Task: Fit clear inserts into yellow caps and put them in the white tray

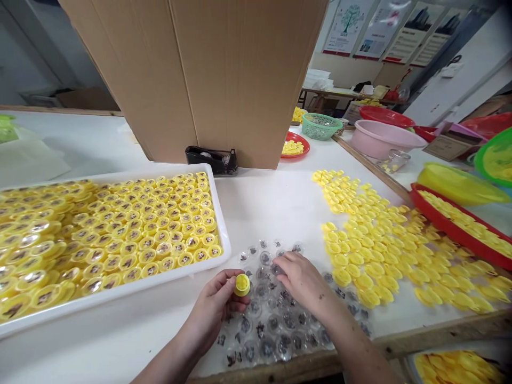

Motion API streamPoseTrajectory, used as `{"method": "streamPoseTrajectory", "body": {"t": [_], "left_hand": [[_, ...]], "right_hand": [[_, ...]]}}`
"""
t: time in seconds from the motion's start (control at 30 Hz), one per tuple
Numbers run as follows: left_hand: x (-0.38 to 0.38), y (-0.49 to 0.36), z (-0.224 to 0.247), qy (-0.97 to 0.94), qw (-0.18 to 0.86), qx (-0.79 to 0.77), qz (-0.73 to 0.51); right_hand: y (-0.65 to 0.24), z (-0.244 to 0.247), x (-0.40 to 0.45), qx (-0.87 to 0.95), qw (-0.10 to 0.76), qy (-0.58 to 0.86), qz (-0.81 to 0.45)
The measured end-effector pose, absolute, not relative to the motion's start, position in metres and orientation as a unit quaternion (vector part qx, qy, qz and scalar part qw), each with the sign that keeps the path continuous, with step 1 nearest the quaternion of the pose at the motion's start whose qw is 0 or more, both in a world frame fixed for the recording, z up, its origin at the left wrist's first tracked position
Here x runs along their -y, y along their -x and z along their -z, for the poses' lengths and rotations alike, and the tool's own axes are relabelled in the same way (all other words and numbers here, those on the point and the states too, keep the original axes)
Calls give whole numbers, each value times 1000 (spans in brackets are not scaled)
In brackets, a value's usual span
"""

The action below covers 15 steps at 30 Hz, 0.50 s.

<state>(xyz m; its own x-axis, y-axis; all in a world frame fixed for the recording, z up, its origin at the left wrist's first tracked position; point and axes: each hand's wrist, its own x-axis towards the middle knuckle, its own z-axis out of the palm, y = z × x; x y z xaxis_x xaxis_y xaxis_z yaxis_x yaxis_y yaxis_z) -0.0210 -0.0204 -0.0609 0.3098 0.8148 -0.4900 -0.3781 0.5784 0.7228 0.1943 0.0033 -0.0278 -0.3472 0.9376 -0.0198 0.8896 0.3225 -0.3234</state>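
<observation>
Bg: posters [380, 29] on pale wall [348, 66], small table [326, 92] at back, cardboard box [86, 99] low at left.

A tape dispenser [210, 160] sits beside a cardboard box [236, 80].

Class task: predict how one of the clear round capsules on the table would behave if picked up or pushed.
The clear round capsule probably feels light, its thin-looking shell seeming largely hollow. Its domed shape may roll or skid when pushed, and the glossy surface could be slippery.
</observation>
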Motion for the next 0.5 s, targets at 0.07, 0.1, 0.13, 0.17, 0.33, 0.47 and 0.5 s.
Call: {"method": "streamPoseTrajectory", "body": {"t": [0.07,0.1,0.13,0.17,0.33,0.47,0.5], "left_hand": [[20,20,62,-248,771,-442,-385],[20,20,63,-249,771,-442,-385],[19,19,63,-250,771,-442,-385],[19,19,63,-250,770,-443,-385],[19,18,64,-253,770,-442,-385],[19,18,64,-253,769,-441,-388],[19,18,64,-253,769,-441,-387]], "right_hand": [[-193,27,-4,808,84,567,-136],[-192,26,-4,808,86,567,-134],[-191,25,-5,809,89,566,-132],[-190,25,-5,810,93,564,-129],[-175,28,-9,816,110,559,-98],[-166,35,-13,815,122,564,-58],[-166,37,-14,815,126,564,-48]]}}
